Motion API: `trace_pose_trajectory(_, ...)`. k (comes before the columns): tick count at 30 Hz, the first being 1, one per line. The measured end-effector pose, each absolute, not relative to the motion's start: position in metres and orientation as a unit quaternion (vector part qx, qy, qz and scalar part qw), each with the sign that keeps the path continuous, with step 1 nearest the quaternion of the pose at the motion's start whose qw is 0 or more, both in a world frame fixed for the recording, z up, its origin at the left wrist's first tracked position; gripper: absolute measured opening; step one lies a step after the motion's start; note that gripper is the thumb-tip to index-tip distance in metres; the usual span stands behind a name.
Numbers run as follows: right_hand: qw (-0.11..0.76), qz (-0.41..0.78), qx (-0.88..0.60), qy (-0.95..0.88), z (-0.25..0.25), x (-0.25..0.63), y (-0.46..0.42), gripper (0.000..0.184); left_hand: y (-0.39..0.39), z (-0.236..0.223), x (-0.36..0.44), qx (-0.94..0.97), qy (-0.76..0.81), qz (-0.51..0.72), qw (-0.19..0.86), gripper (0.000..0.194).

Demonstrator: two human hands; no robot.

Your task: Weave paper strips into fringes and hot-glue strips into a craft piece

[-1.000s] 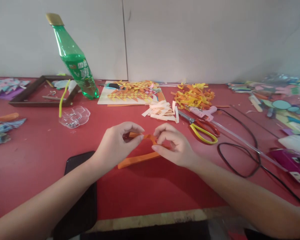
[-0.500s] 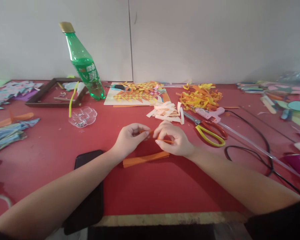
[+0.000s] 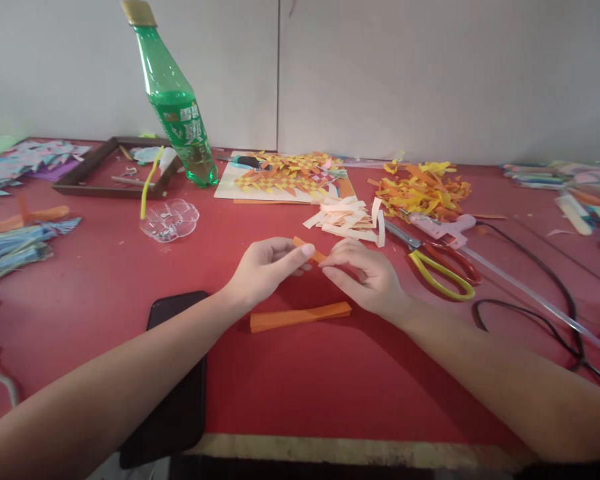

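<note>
- The left hand (image 3: 267, 273) pinches an orange strip (image 3: 310, 249), thumb laid on top and fingers underneath; the right hand (image 3: 367, 277) appears to nip the strip's other end between thumb and fingertips, though the exact contact is small and partly hidden.
- The strip lies between the two sets of fingertips, raised above the red table (image 3: 355, 387). Holding it at both ends probably keeps so light a piece steady and lets each hand adjust its own end.
- Both forearms come in low from either side, which likely helps to keep the fingers calm for fine work.
- Just on the body side of the grip lies a flat stack of orange strips (image 3: 300, 317), seemingly put there to be within easy reach.
- Just beyond the grip sits a heap of pale strips (image 3: 347, 219); right of it, the scissors (image 3: 443, 270) point their handles towards the right arm, a handy angle for picking up.
- A phone (image 3: 177, 417) lies partly under the left forearm, left of the grip and nearer the body.
- The held strip looks narrow, flat and matt, bright orange like the stack; it slants down towards the right hand, and its left part is covered by the thumb.
</note>
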State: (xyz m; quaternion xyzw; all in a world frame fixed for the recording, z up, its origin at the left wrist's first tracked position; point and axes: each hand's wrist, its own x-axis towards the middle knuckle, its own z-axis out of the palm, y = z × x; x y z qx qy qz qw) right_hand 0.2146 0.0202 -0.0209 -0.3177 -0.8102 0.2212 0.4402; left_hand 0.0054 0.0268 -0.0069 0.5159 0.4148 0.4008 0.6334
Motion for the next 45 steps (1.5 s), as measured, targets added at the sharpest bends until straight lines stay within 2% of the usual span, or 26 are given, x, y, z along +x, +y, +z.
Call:
trace_pose_trajectory(3,0.443,0.232,-0.306,-0.81,-0.021,0.215,0.02,0.011,0.028,-0.01,0.007,0.532,0.436,0.403,0.604,0.028)
trace_pose_trajectory(9,0.469,0.25,-0.333,-0.779,-0.027,0.216,0.021,0.013,0.03,-0.013,0.008,0.514,0.437,0.419,0.608,0.02)
trace_pose_trajectory(12,0.48,0.319,-0.368,-0.73,-0.032,0.214,0.021,0.022,0.029,-0.012,0.008,0.513,0.424,0.425,0.614,0.019)
trace_pose_trajectory(15,0.471,0.37,-0.401,-0.693,-0.034,0.211,0.02,0.016,0.028,-0.012,0.009,0.512,0.417,0.431,0.615,0.017)
trace_pose_trajectory(17,0.469,0.388,-0.422,-0.672,-0.032,0.21,0.021,0.012,0.028,-0.013,0.01,0.512,0.415,0.429,0.619,0.018)
trace_pose_trajectory(22,0.462,0.441,-0.46,-0.616,-0.024,0.211,0.025,0.019,0.03,-0.016,0.01,0.525,0.425,0.419,0.607,0.032)
trace_pose_trajectory(26,0.458,0.45,-0.468,-0.607,-0.023,0.211,0.027,0.021,0.031,-0.017,0.009,0.539,0.448,0.411,0.583,0.044)
trace_pose_trajectory(34,0.454,0.462,-0.464,-0.605,-0.027,0.211,0.027,0.026,0.031,-0.018,0.007,0.532,0.452,0.431,0.572,0.023)
trace_pose_trajectory(45,0.499,0.451,-0.444,-0.592,-0.029,0.213,0.03,0.028,0.029,-0.018,0.007,0.559,0.467,0.484,0.484,0.031)
